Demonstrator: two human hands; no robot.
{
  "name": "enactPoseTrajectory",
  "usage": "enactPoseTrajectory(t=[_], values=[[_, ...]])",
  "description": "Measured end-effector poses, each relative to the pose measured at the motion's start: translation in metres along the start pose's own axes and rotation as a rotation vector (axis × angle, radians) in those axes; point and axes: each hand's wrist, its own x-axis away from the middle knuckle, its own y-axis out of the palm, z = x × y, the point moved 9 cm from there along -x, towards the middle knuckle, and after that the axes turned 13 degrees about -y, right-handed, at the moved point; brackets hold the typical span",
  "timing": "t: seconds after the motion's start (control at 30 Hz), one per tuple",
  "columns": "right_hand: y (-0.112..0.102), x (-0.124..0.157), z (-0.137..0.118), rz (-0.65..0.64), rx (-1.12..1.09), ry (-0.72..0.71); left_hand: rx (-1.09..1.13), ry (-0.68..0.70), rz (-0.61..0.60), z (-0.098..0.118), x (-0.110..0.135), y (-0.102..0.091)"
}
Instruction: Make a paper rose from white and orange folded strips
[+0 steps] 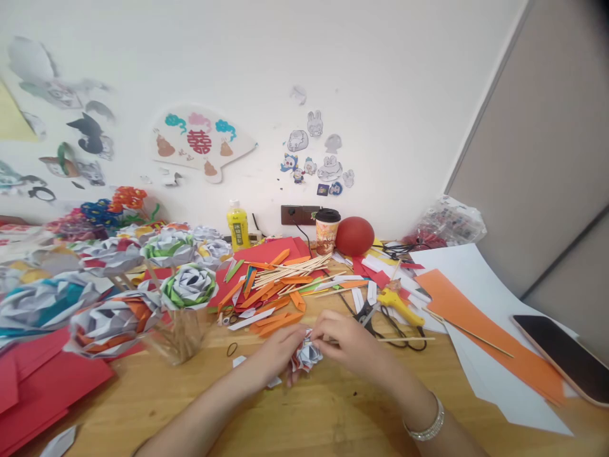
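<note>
My left hand (273,351) and my right hand (349,344) meet over the wooden table (333,419), both closed around a small folded paper flower (307,357) in white with red and blue bits. A thin wooden stick (404,339) runs out to the right from my right hand's fingers. A silver bracelet (427,426) is on my right wrist.
Finished paper roses (188,285) stand on sticks at the left. Behind the hands lie orange paper strips (276,311), a pile of wooden sticks (290,266), scissors (368,313) and a yellow glue gun (399,304). A phone (564,355) rests on white and orange sheets at right; red paper (33,381) lies at left.
</note>
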Motion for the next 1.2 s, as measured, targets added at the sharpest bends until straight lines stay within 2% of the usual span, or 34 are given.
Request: enactPoseTrajectory(t=[0.1,0.2,0.33,0.4,0.57,0.67,0.77,0.9,1.07,1.2], values=[[-0.001,0.002,0.008,0.035,-0.033,0.077,0.018,-0.012,0.007,-0.001,-0.001,-0.001],[-0.013,0.003,0.012,0.118,-0.058,0.137,0.151,-0.007,-0.035,-0.003,-0.003,-0.001],[-0.047,0.009,0.009,0.368,0.034,0.125,0.381,-0.007,-0.068,-0.003,-0.008,-0.007],[-0.056,0.011,0.003,0.436,0.097,0.063,0.441,-0.008,-0.077,-0.001,-0.008,-0.01],[-0.039,0.004,-0.021,0.311,0.236,-0.189,0.45,-0.123,-0.181,-0.007,-0.004,0.0],[-0.027,0.004,-0.032,0.264,0.314,-0.301,0.494,-0.104,-0.288,-0.003,0.001,0.009],[-0.023,0.004,-0.035,0.257,0.349,-0.334,0.482,-0.069,-0.346,0.002,0.004,0.014],[-0.025,0.003,-0.037,0.259,0.383,-0.336,0.419,-0.083,-0.345,-0.003,0.003,0.013],[-0.019,-0.001,-0.047,0.179,0.531,-0.4,0.369,-0.167,-0.328,-0.012,0.002,0.015],[-0.016,-0.001,-0.044,0.109,0.472,-0.413,0.323,-0.231,-0.301,-0.016,0.003,0.017]])
